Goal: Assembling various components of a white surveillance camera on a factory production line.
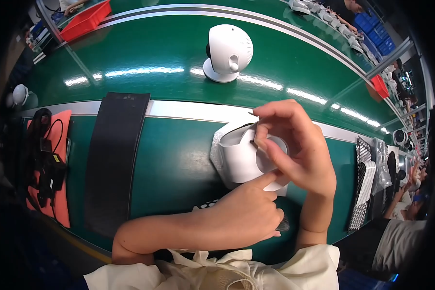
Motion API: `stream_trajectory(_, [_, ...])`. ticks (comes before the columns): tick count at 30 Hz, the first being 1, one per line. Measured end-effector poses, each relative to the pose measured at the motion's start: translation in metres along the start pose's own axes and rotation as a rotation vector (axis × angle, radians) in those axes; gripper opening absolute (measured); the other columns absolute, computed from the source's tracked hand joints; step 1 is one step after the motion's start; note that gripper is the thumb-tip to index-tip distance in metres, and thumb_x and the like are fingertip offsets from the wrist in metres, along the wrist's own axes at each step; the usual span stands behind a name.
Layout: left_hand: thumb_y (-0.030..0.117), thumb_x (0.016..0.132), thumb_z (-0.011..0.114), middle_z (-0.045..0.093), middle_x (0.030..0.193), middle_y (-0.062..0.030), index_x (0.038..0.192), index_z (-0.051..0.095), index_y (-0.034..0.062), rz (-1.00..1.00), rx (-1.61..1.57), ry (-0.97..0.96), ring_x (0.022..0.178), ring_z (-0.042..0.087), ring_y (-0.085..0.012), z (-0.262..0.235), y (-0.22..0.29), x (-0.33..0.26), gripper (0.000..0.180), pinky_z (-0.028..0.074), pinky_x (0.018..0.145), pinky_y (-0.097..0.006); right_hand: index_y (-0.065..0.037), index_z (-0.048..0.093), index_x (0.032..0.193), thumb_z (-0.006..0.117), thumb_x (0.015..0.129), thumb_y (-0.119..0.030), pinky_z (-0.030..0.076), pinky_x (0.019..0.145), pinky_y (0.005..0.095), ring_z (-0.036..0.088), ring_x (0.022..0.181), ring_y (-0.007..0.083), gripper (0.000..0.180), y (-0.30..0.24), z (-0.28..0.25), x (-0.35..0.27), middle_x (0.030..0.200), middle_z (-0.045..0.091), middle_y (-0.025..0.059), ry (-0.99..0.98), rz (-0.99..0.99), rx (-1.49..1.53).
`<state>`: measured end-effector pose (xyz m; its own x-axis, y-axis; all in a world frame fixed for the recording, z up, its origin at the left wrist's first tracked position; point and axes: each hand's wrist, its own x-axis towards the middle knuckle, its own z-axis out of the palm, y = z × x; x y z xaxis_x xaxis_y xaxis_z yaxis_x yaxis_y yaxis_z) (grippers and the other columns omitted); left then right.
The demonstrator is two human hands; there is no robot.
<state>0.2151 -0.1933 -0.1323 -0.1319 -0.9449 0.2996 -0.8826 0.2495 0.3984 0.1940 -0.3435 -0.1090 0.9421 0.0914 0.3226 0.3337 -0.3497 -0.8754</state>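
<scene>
A white rounded plastic shell (237, 162), like a camera housing, rests tilted on a pale angular support (216, 153) on the green bench. Over its far right side my right hand (307, 152) is bent, thumb and fingers pinched together at the shell's rim; whatever small thing is between them is hidden. From the left my left hand (249, 212) reaches across, its index finger against the shell's near edge and its other fingers curled in. A dark ridged object (284, 224) shows beside those curled fingers; I cannot tell whether they hold it.
An assembled white camera (230, 50) stands on the green conveyor (154, 48) beyond the metal rail. To my left lie a long black mat (116, 164) and a pink foam sheet (63, 188) with black cables. Right are bagged parts (382, 164); a red tray (86, 20) sits far left. Other people work beyond.
</scene>
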Motion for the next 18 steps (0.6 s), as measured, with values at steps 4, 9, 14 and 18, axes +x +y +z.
stream_trajectory(4, [0.035,0.074,0.062,0.054,0.050,-0.0019,0.058,0.059,0.0066,0.002,0.020,0.008,0.059,0.057,-0.0180,0.0009,-0.0003,0.0002,0.033,0.026,0.101,-0.038,0.006,0.041,0.116,0.045,0.073,0.016,0.043,0.081,0.0252,0.051,0.082,0.0114,0.044,0.0004,-0.0004,-0.0002,0.086,0.050,0.0069,0.017,0.022,-0.008])
stream_trajectory(9, [0.034,0.074,0.062,0.054,0.050,-0.0018,0.057,0.060,0.0068,-0.001,0.034,0.005,0.059,0.057,-0.0176,0.0014,0.0003,0.0008,0.032,0.024,0.103,-0.038,0.003,0.049,0.110,0.051,0.075,0.013,0.049,0.078,0.0268,0.058,0.082,0.0135,0.036,-0.0011,0.0015,0.0004,0.091,0.048,0.0089,0.085,0.042,-0.066])
stream_trajectory(14, [0.033,0.073,0.063,0.055,0.050,-0.0019,0.057,0.061,0.0064,-0.002,0.037,0.002,0.059,0.057,-0.0176,0.0002,0.0001,0.0012,0.032,0.023,0.103,-0.037,0.003,0.050,0.108,0.051,0.075,0.012,0.050,0.077,0.0274,0.059,0.083,0.0148,0.035,-0.0007,0.0013,0.0012,0.091,0.048,0.0092,0.073,0.046,-0.086])
stream_trajectory(18, [0.033,0.072,0.063,0.055,0.050,-0.0019,0.057,0.061,0.0064,-0.010,0.019,0.023,0.059,0.057,-0.0177,-0.0005,0.0004,0.0013,0.031,0.024,0.103,-0.037,0.006,0.046,0.108,0.046,0.076,0.016,0.044,0.078,0.0226,0.052,0.082,0.0094,0.033,-0.0004,-0.0003,0.0018,0.087,0.050,0.0065,0.020,0.033,-0.137])
